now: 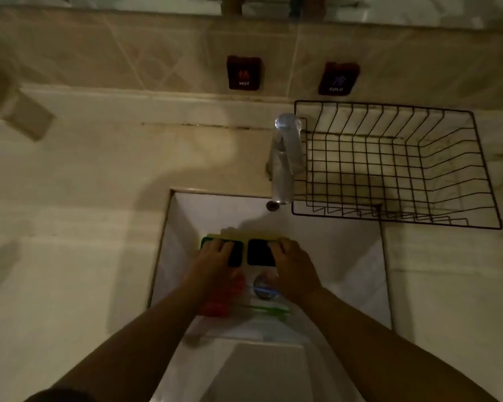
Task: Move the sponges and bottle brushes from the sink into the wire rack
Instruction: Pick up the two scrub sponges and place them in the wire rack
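Head cam is all I've got, and it's dim and a bit smeary, so bear with me. Both hands are down in the white sink (346, 256), each one resting on top of a sponge. Left hand (215, 258) lies flat over the left sponge (235, 252), the one with a green edge peeking out at its left corner, fingers spread across the dark scrub side. Right hand (292, 264) sits the same way on the right sponge (259, 252), fingertips on its right half. Neither hand looks curled shut; the fingers seem laid out loose on top, but I honestly can't tell whether the thumbs are pinching the edges, since they're hidden underneath.

The two sponges lie side by side, just apart, with a strip of yellow showing along their far edge. Nearer to me in the basin, under the wrists, there's a red bottle brush (221, 303) and a green brush handle (269, 310) running to the right, both blurry, plus the drain (263, 285) between the wrists.

Wire rack (488, 175) sits on the counter to the right of the faucet (283, 158), with nothing in it.
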